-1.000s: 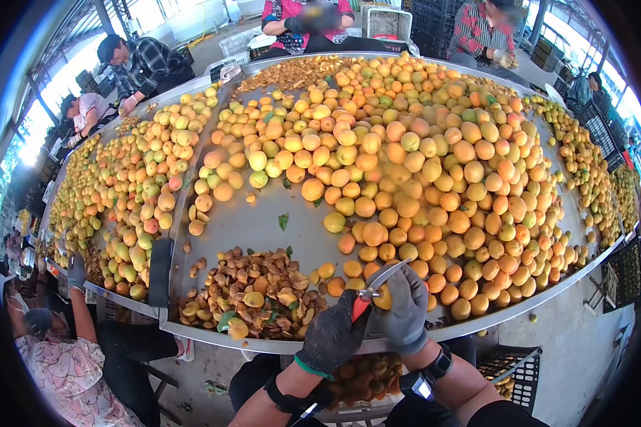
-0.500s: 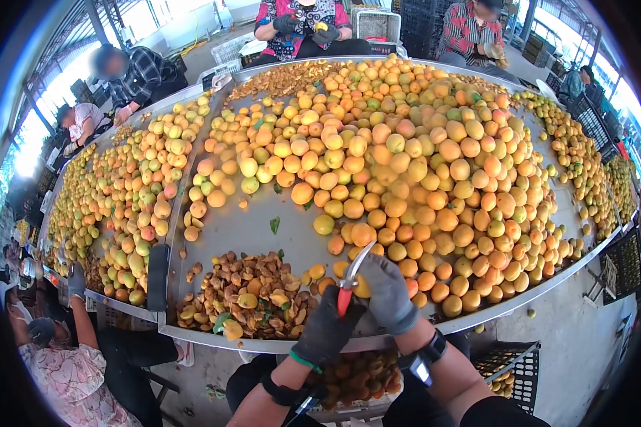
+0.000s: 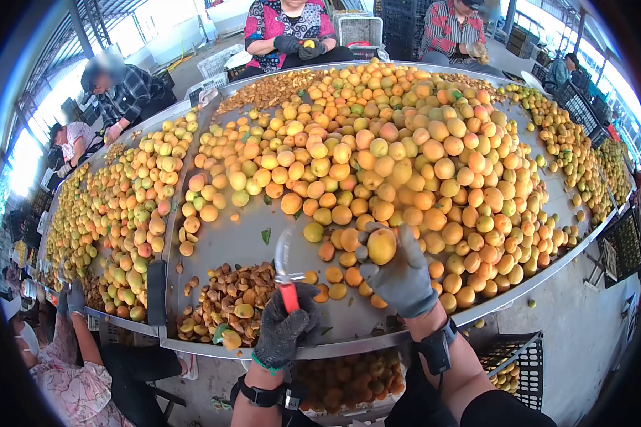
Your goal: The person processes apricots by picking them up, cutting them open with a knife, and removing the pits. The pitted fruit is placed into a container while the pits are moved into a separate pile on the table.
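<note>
My left hand [image 3: 286, 331], in a dark grey glove, is closed around the red handle of a curved knife [image 3: 289, 296]. The bare metal blade points up and away over the table. An apricot [image 3: 382, 246] sits in the fingers of my right hand [image 3: 406, 283], which wears a lighter grey glove. The two hands are apart, the right one at the near edge of a big heap of apricots [image 3: 434, 164]. Left of the knife lies a pile of brown pits and fruit scraps [image 3: 246, 295].
The metal table [image 3: 235, 238] has a raised rim and a divider on the left. Below its front edge stands a crate of fruit [image 3: 349, 381]; a black crate [image 3: 527, 366] is at the right. Several people sit around the table, one close on my left [image 3: 64, 370].
My hands have moved apart. The knife has come away from my right hand to the left, its blade now free. A whole apricot now shows in my right hand.
</note>
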Demonstrator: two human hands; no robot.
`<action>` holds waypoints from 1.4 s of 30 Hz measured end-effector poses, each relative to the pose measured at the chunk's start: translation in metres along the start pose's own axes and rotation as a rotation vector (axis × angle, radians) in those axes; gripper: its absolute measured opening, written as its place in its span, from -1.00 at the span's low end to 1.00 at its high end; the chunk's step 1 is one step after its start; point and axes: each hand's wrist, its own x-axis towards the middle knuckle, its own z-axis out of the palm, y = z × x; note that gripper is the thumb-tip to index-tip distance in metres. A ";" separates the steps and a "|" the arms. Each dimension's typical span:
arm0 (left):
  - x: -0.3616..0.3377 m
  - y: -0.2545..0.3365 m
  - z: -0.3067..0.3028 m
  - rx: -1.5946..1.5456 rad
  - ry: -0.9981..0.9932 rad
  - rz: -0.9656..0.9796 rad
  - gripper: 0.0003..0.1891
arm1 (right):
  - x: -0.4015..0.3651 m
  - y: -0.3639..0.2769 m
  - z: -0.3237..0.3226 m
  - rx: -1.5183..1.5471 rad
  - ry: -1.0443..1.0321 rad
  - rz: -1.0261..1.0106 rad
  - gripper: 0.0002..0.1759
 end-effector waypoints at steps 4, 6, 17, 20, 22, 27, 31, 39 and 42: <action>-0.006 0.007 0.006 0.064 0.038 -0.087 -0.65 | -0.010 -0.004 0.013 0.319 -0.300 0.250 -0.44; -0.009 0.017 0.013 0.085 0.035 -0.114 -0.67 | -0.011 -0.002 0.013 0.224 -0.454 0.247 -0.39; -0.015 -0.005 0.020 0.955 -0.047 0.074 -0.72 | -0.007 -0.010 0.012 -0.427 -0.603 -0.034 -0.31; -0.016 -0.001 0.025 1.069 0.015 0.095 -0.72 | -0.012 -0.016 0.018 -0.468 -0.617 -0.002 -0.31; -0.016 -0.001 0.024 1.115 0.016 0.113 -0.73 | -0.016 -0.018 0.024 -0.403 -0.581 0.067 -0.29; -0.014 -0.012 0.021 1.137 0.040 0.193 -0.75 | -0.016 -0.003 0.019 -0.208 -0.544 0.082 -0.40; -0.011 -0.011 0.030 1.136 0.100 0.100 -0.80 | -0.015 0.001 0.018 -0.186 -0.499 0.051 -0.46; -0.009 -0.018 0.044 1.108 0.162 0.077 -0.83 | -0.021 -0.008 0.025 -0.365 -0.368 -0.097 -0.52; -0.008 -0.019 0.050 1.144 0.170 0.029 -0.82 | -0.021 -0.008 0.020 -0.422 -0.366 -0.126 -0.52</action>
